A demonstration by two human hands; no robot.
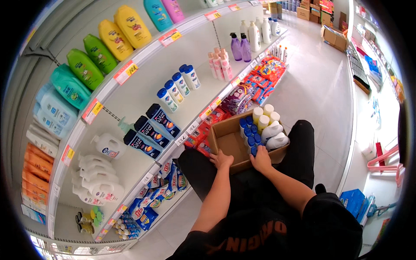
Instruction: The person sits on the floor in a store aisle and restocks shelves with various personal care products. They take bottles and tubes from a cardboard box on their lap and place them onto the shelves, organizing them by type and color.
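A cardboard box [229, 148] rests between my knees, with its left part bare inside. Its right part holds several blue-capped bottles [249, 131], yellow-topped bottles [262, 122] and white bottles [277, 141]. My left hand [222, 160] grips the box at its near left corner, fingers over the rim. At the near rim, my right hand [261, 160] has its fingertips closed about the cap of the nearest blue-capped bottle; the bottle's body is hidden in the box.
A shelf unit [147, 93] on the left carries dark blue bottles [151, 132], white blue-capped bottles [175, 91] and white jugs [102, 182]. Detergent bags [268, 73] fill its lowest level. Another shelf stands right, with pink hangers [385, 164]. Cartons [334, 38] sit far back.
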